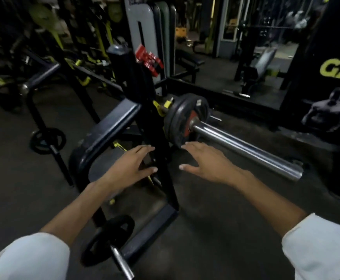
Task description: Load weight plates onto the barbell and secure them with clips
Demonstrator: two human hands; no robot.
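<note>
A chrome barbell sleeve points toward me from the rack, bare along most of its length. Black weight plates with a red centre sit on it against the collar. My left hand hovers open in front of the black rack upright, holding nothing. Just below the plates, my right hand is open with fingers spread, and I cannot tell whether its fingertips touch them. A red clip-like object hangs on the upright above. Another black plate sits on a storage peg at the bottom.
A padded bench lies left of the black rack upright. A plate on a peg stands at the left. Yellow-framed machines fill the back left; a mirror and a black banner with yellow letters stand at the right. Dark floor lies below.
</note>
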